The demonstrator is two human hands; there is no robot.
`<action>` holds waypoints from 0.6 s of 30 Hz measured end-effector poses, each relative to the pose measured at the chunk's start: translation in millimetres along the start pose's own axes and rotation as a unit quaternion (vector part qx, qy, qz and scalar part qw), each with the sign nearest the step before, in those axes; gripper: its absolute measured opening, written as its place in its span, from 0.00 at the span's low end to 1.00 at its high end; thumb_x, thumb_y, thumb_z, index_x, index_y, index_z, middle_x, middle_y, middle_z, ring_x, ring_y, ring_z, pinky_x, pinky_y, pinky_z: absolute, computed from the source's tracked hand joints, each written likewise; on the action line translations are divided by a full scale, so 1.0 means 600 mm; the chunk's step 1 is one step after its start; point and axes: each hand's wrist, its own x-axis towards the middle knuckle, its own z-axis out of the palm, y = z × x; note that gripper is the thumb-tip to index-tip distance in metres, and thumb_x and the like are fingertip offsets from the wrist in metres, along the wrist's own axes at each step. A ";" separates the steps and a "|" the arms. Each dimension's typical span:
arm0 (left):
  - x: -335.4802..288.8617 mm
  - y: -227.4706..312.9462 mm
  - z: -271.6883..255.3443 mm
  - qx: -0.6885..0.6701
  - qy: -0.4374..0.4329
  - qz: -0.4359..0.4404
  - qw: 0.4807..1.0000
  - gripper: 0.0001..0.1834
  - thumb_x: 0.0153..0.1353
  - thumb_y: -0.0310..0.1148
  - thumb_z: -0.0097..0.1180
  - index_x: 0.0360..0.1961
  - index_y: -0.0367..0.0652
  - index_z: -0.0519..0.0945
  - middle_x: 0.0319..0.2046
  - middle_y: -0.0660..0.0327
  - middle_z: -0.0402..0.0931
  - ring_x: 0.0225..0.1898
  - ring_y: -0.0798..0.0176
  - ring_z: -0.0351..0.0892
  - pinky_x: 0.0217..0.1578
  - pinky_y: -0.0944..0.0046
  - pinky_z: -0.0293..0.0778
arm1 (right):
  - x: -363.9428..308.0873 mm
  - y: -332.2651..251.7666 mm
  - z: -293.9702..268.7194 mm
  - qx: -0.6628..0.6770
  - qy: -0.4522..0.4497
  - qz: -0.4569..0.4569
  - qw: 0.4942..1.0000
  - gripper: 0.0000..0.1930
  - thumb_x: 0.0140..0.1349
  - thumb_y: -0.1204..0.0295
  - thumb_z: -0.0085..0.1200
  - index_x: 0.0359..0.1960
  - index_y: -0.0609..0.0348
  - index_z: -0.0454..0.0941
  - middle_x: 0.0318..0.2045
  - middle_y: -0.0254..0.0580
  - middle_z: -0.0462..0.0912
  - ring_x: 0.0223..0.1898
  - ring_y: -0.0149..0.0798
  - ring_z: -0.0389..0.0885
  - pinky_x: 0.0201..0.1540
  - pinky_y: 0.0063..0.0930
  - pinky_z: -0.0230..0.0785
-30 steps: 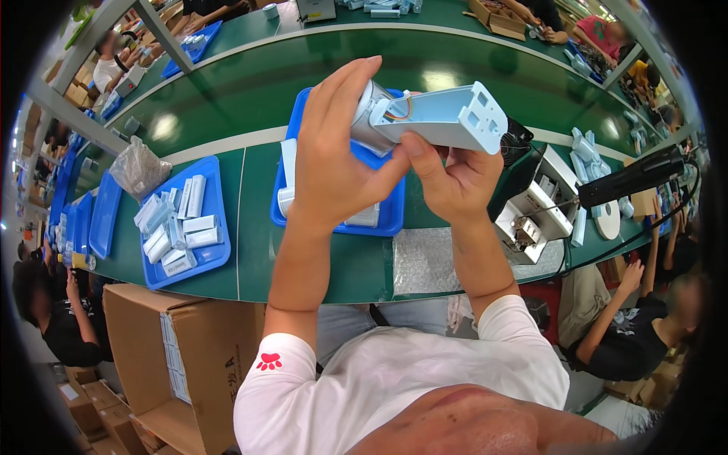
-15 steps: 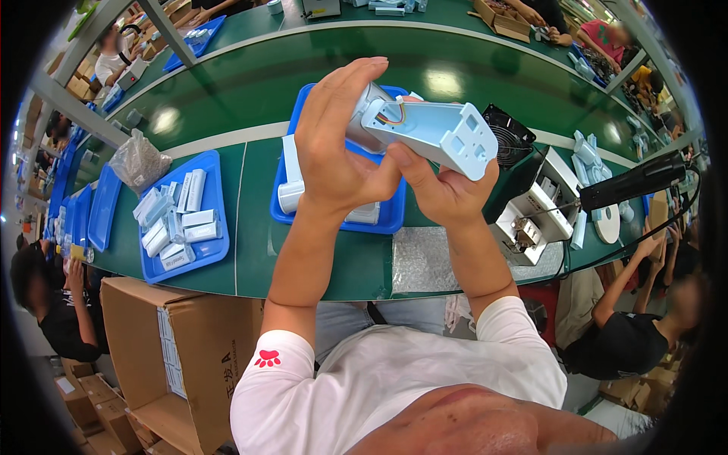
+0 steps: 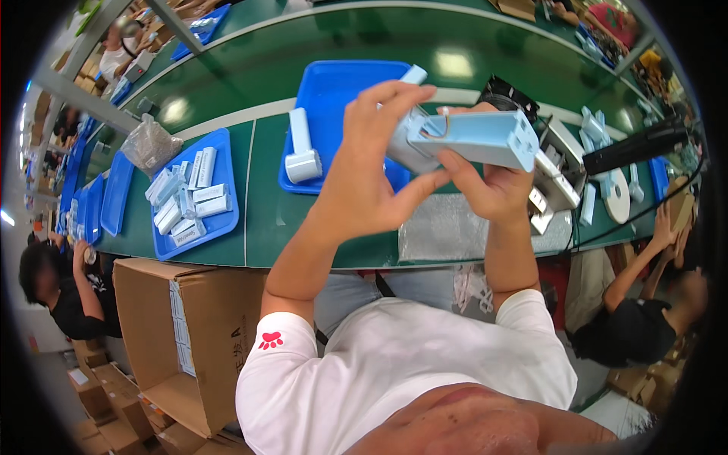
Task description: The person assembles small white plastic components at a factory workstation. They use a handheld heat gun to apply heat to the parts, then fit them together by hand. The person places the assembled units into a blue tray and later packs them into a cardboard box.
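from afar i had the left hand clasped around the rounded end of a pale blue housing and the right hand clamped on its handle, the piece aloft over the green table near the blue tray; that grip, i judged, left the hollow side facing up and the wires uncovered.

Bright glare spots the green surface (black corners, bent edges).

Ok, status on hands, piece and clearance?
Light-blue housing: left hand around round end, right hand on open handle. Wires exposed inside. Black-handled tool to the right, clear of both hands.
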 end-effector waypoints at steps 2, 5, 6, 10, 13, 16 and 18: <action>-0.031 0.010 0.029 -0.029 -0.044 -0.013 0.999 0.40 0.50 0.29 0.72 0.67 0.44 0.73 0.61 0.48 0.68 0.62 0.41 0.68 0.63 0.50 0.67 | -0.031 -0.015 -0.049 -0.016 -0.075 0.038 0.996 0.19 0.49 0.83 0.71 0.46 0.67 0.86 0.39 0.46 0.87 0.39 0.37 0.86 0.45 0.29 0.77; -0.087 -0.001 0.104 -0.112 -0.066 -0.068 0.989 0.33 0.53 0.27 0.72 0.62 0.39 0.77 0.59 0.48 0.72 0.60 0.44 0.73 0.61 0.52 0.70 | -0.108 -0.020 -0.092 -0.007 -0.113 0.150 0.982 0.19 0.50 0.80 0.73 0.46 0.65 0.86 0.37 0.42 0.86 0.36 0.35 0.84 0.40 0.27 0.75; -0.108 -0.009 0.132 -0.138 -0.078 -0.088 0.983 0.31 0.53 0.27 0.72 0.60 0.38 0.78 0.59 0.47 0.73 0.59 0.44 0.75 0.60 0.53 0.71 | -0.134 -0.018 -0.105 -0.025 -0.126 0.201 0.971 0.19 0.50 0.79 0.74 0.46 0.64 0.86 0.36 0.41 0.85 0.36 0.35 0.83 0.39 0.26 0.74; -0.188 -0.035 0.224 -0.186 -0.062 -0.183 0.963 0.24 0.55 0.27 0.73 0.53 0.35 0.81 0.51 0.50 0.76 0.53 0.49 0.78 0.52 0.57 0.75 | -0.196 -0.022 -0.164 -0.076 -0.114 0.259 0.956 0.23 0.52 0.73 0.76 0.50 0.60 0.86 0.35 0.35 0.82 0.34 0.31 0.79 0.39 0.23 0.71; -0.209 -0.044 0.262 -0.205 -0.035 -0.181 0.961 0.23 0.55 0.25 0.73 0.50 0.33 0.78 0.53 0.49 0.75 0.53 0.52 0.78 0.53 0.59 0.74 | -0.193 -0.026 -0.239 -0.077 0.190 0.102 0.973 0.18 0.68 0.69 0.62 0.53 0.72 0.80 0.39 0.44 0.81 0.34 0.32 0.77 0.35 0.24 0.69; -0.221 -0.057 0.283 -0.178 -0.025 -0.197 0.964 0.22 0.56 0.25 0.73 0.49 0.33 0.77 0.53 0.50 0.76 0.53 0.55 0.78 0.54 0.61 0.73 | -0.080 -0.038 -0.263 -0.286 0.331 -0.045 0.898 0.20 0.69 0.73 0.58 0.60 0.66 0.71 0.47 0.47 0.77 0.43 0.36 0.76 0.42 0.26 0.71; -0.221 -0.061 0.287 -0.148 -0.017 -0.209 0.966 0.22 0.57 0.27 0.74 0.49 0.32 0.77 0.53 0.51 0.76 0.52 0.56 0.78 0.53 0.61 0.73 | -0.023 -0.043 -0.273 -0.314 0.345 -0.039 0.884 0.39 0.65 0.77 0.65 0.74 0.63 0.56 0.62 0.49 0.70 0.58 0.40 0.73 0.55 0.26 0.71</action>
